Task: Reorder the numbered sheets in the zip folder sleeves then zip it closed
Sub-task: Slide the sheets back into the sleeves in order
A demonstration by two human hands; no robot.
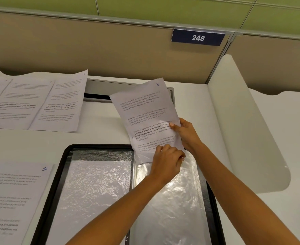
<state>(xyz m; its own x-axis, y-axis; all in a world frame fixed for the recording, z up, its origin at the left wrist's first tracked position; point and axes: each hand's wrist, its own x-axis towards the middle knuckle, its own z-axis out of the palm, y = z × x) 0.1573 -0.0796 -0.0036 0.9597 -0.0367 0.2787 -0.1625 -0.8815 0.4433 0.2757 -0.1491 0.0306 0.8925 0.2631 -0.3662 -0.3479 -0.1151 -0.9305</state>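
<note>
White desk (207, 106) in a cubicle, zip folder open, sheet 2 held in both hands.

A beige partition (92, 50) with green panels above it backs the desk, and a curved white divider (243, 121) stands to the right. The black zip folder (57, 174) lies open and unzipped at the near edge, its clear sleeves (96, 188) crinkled. A row of overlapping sheets (34, 101) lies at the far left, and sheet 10 (13, 197) overlaps the folder's left rim. Sheet 2 (145, 114) tilts up and hides part of a cable slot (99, 91), with its lower end at the right sleeve's mouth. The right hand (188, 133) grips its right edge with the thumb on front. The left hand (166, 161) pinches its bottom. A 248 sign (197, 38) hangs on the partition.
</note>
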